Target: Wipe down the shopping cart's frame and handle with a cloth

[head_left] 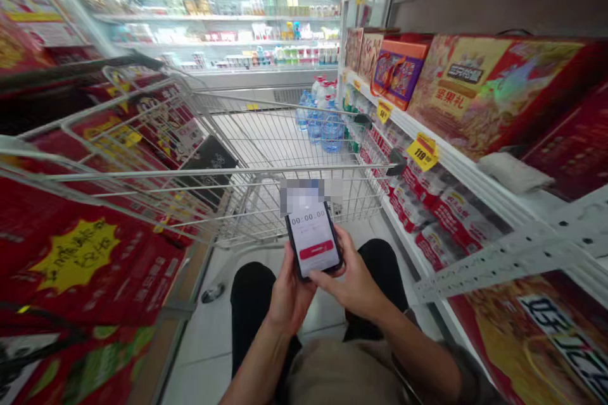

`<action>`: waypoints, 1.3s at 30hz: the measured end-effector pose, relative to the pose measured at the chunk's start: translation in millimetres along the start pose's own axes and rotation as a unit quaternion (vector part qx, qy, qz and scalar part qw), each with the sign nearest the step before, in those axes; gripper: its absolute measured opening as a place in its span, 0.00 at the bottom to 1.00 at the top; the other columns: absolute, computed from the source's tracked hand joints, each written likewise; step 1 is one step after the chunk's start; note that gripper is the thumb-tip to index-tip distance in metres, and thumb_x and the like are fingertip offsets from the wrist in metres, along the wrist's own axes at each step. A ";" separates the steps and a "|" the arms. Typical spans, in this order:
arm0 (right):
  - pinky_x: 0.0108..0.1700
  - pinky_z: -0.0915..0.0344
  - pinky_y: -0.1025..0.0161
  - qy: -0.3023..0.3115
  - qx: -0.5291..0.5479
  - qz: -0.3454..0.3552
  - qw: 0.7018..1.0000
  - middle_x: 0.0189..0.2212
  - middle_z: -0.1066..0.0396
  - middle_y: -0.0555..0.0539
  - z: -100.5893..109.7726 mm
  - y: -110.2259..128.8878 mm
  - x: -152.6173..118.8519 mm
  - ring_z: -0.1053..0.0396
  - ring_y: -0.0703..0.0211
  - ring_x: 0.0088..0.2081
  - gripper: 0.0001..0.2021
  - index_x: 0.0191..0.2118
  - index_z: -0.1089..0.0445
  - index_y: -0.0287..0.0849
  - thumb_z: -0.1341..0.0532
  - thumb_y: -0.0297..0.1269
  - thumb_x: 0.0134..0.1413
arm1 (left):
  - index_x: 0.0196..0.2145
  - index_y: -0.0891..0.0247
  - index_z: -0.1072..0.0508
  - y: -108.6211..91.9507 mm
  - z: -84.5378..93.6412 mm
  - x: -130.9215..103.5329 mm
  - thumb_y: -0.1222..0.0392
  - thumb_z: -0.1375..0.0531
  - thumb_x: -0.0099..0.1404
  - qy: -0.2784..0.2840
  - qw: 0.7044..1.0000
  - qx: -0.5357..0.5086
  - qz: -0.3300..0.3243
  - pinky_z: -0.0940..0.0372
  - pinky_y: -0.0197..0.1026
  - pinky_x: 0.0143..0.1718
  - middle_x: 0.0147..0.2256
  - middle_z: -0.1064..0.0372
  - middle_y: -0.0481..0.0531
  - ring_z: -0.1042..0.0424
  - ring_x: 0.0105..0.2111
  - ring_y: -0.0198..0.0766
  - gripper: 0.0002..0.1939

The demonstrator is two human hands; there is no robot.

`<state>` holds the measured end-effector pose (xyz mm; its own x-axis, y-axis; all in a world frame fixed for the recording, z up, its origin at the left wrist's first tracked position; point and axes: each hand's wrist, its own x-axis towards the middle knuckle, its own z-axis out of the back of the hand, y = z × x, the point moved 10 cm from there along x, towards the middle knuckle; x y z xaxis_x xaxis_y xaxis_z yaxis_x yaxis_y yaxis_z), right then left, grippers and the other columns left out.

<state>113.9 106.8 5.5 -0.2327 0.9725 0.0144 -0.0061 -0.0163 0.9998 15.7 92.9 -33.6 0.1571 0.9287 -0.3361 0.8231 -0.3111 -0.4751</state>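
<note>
A smartphone (315,233) is held upright in both hands above my lap, its lit screen facing me. The screen reads 00:00:00 over a red button, and its upper part is blurred out by blocks. My left hand (291,291) wraps the phone's lower left edge from beneath. On the other side, my right hand (354,278) grips the lower right edge, its thumb lying at the bottom of the screen. Just beyond the phone stands a wire shopping cart (256,171), with a dark panel (209,164) on its left part.
Red gift boxes (142,278) are stacked at left with a yellow price sign (78,253). To the right, a white shelf (380,107) holds boxed nuts (465,88) above red-labelled packs (456,215). Water bottles (327,120) stand beyond the cart, before a lit refrigerated display (213,19).
</note>
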 end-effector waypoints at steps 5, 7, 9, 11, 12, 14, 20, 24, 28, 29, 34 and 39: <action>0.41 0.21 0.60 0.002 0.006 0.001 1.000 0.62 0.31 0.37 -1.4 4.8 -3.8 0.23 0.49 0.54 0.44 0.67 0.49 0.48 0.27 0.41 0.48 | 0.64 0.61 0.28 0.3 -3.6 -6.1 0.44 0.51 0.79 0.018 1.000 -0.001 -0.004 0.37 0.60 0.67 0.54 0.21 0.59 0.27 0.61 0.52 0.27; 0.42 0.20 0.59 0.003 0.004 0.000 1.000 0.62 0.31 0.37 -1.8 4.5 -3.6 0.23 0.49 0.53 0.44 0.67 0.50 0.48 0.27 0.41 0.48 | 0.63 0.62 0.27 0.8 -5.0 -6.5 0.45 0.53 0.79 0.023 1.000 -0.003 -0.001 0.37 0.61 0.67 0.54 0.21 0.59 0.26 0.60 0.53 0.28; 0.42 0.20 0.59 0.003 0.003 0.001 1.000 0.62 0.31 0.37 -2.3 3.9 -3.1 0.22 0.49 0.53 0.45 0.68 0.51 0.48 0.28 0.40 0.49 | 0.63 0.63 0.27 1.3 -6.5 -6.2 0.45 0.53 0.80 0.032 0.999 -0.006 0.003 0.37 0.61 0.67 0.54 0.21 0.60 0.26 0.60 0.53 0.28; 0.42 0.20 0.59 0.003 0.004 0.003 1.000 0.62 0.31 0.37 -2.8 3.8 -2.9 0.22 0.49 0.53 0.45 0.68 0.51 0.49 0.28 0.40 0.49 | 0.64 0.62 0.28 0.8 -7.9 -5.8 0.45 0.53 0.80 0.043 0.999 -0.012 0.003 0.36 0.61 0.67 0.54 0.22 0.60 0.26 0.60 0.53 0.28; 0.42 0.20 0.59 0.002 0.005 0.003 1.000 0.63 0.31 0.37 -3.0 4.1 -2.9 0.22 0.49 0.53 0.44 0.68 0.50 0.49 0.28 0.40 0.49 | 0.65 0.61 0.29 0.5 -8.2 -5.7 0.45 0.52 0.79 0.048 0.999 -0.015 0.002 0.36 0.61 0.67 0.55 0.22 0.60 0.27 0.61 0.53 0.27; 0.42 0.20 0.59 0.003 0.009 0.005 1.000 0.62 0.30 0.37 -3.6 5.3 -3.3 0.22 0.50 0.53 0.44 0.68 0.50 0.49 0.28 0.39 0.49 | 0.67 0.60 0.30 -0.1 -7.7 -5.7 0.45 0.52 0.79 0.051 0.999 -0.017 0.000 0.36 0.61 0.67 0.56 0.22 0.60 0.27 0.61 0.53 0.28; 0.43 0.19 0.58 0.003 0.007 0.008 1.000 0.62 0.31 0.36 -4.3 9.0 -3.9 0.22 0.48 0.54 0.44 0.67 0.50 0.48 0.28 0.39 0.49 | 0.68 0.61 0.32 -0.6 -7.7 -6.4 0.44 0.53 0.79 0.051 0.999 -0.012 0.003 0.36 0.61 0.66 0.56 0.23 0.60 0.27 0.61 0.54 0.29; 0.43 0.19 0.57 0.000 0.003 0.006 1.000 0.62 0.31 0.36 -3.8 9.4 -3.2 0.23 0.48 0.54 0.44 0.68 0.50 0.48 0.28 0.41 0.49 | 0.69 0.59 0.34 -1.4 -9.4 -7.0 0.44 0.53 0.79 0.053 0.999 -0.007 0.002 0.35 0.61 0.65 0.56 0.23 0.60 0.27 0.61 0.54 0.29; 0.43 0.19 0.57 -0.001 0.000 0.001 1.000 0.62 0.30 0.37 -4.2 8.2 -3.0 0.22 0.48 0.53 0.44 0.67 0.50 0.48 0.28 0.40 0.48 | 0.69 0.58 0.34 -2.0 -8.9 -7.4 0.44 0.53 0.79 0.050 0.999 -0.002 0.000 0.33 0.61 0.64 0.57 0.23 0.60 0.27 0.61 0.54 0.29; 0.43 0.19 0.57 -0.001 -0.001 -0.001 1.000 0.62 0.30 0.37 -4.3 7.8 -3.1 0.22 0.48 0.53 0.44 0.67 0.50 0.48 0.28 0.40 0.48 | 0.69 0.59 0.34 -2.4 -8.2 -7.4 0.44 0.53 0.80 0.046 0.999 0.000 -0.001 0.33 0.61 0.64 0.57 0.23 0.60 0.27 0.61 0.53 0.29; 0.43 0.19 0.56 -0.002 -0.003 -0.009 1.000 0.62 0.31 0.36 -4.1 7.1 -2.9 0.22 0.49 0.53 0.45 0.67 0.51 0.48 0.28 0.40 0.47 | 0.68 0.60 0.33 -3.8 -8.1 -6.9 0.45 0.55 0.80 0.026 1.000 -0.001 0.000 0.33 0.60 0.64 0.55 0.22 0.59 0.26 0.59 0.52 0.28; 0.43 0.18 0.57 -0.001 -0.003 -0.003 1.000 0.62 0.31 0.36 -4.1 9.7 -1.9 0.22 0.49 0.53 0.45 0.67 0.50 0.48 0.28 0.40 0.47 | 0.68 0.60 0.33 -5.0 -11.9 -7.6 0.46 0.55 0.80 0.028 1.000 0.001 0.001 0.33 0.61 0.64 0.55 0.22 0.59 0.26 0.59 0.52 0.28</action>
<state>110.3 103.8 15.1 -0.2298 0.9732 0.0081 -0.0129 -0.0114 0.9999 16.9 89.8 -19.0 0.1892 0.9377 -0.2914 0.8215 -0.3138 -0.4762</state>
